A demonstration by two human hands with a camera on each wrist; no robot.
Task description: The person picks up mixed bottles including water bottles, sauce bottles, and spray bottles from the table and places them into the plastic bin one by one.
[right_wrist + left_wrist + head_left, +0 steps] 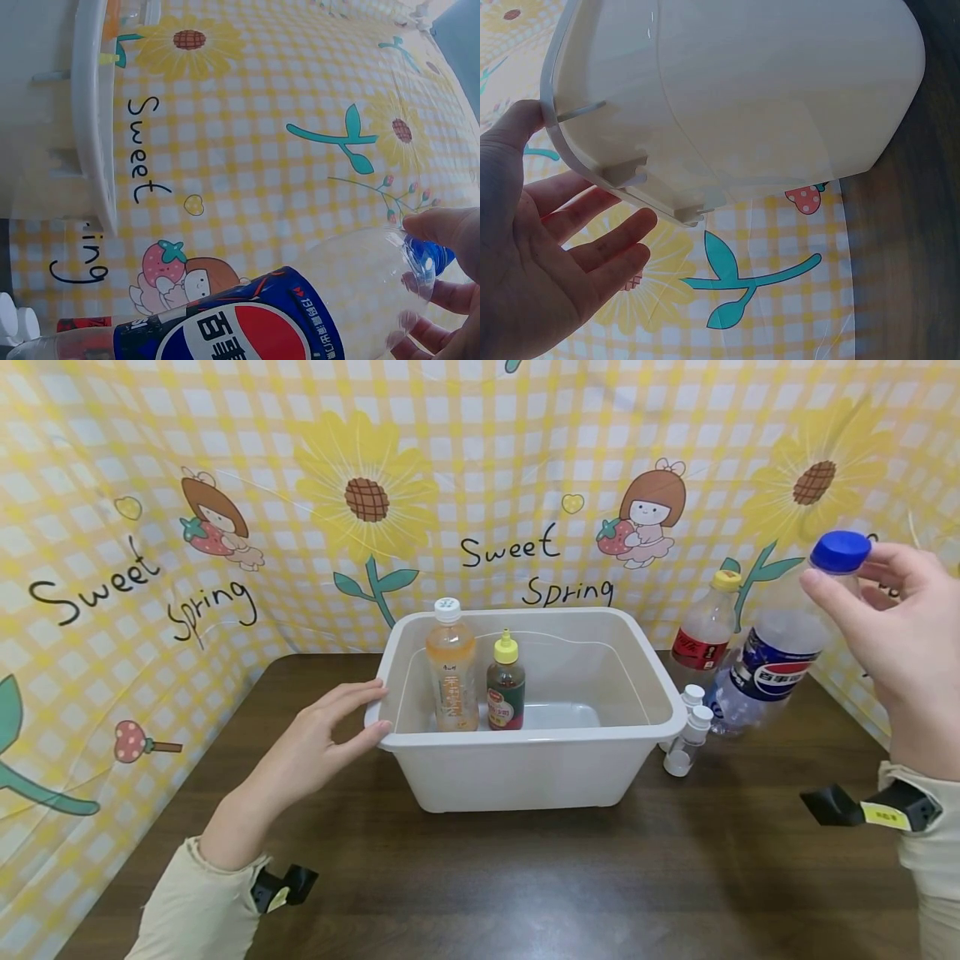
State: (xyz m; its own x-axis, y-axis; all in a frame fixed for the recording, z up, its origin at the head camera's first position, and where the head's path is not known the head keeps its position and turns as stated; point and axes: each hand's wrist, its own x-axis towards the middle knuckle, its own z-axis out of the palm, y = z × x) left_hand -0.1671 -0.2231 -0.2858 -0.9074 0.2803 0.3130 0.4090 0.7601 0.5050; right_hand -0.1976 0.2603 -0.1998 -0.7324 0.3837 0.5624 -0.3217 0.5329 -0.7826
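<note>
My right hand [911,610] grips a large clear Pepsi bottle [776,664] by its neck, just under the blue cap [841,552]. The bottle leans, its base lower and to the left, near the table's right side; whether it touches the table I cannot tell. At the left end of a white plastic tub [517,772], my left hand [318,735] rests on the rim with fingers fairly straight and spread. Inside the tub stand an orange-tinted drink bottle with a white cap [452,677] and a small dark sauce bottle with a yellow nozzle [506,689].
Right of the tub stand a bottle with a red label and yellow cap [703,631] and two small clear bottles with white caps, the nearer small bottle [684,747] in front. The dark wooden table [480,885] meets a checked cloth backdrop [480,468] behind.
</note>
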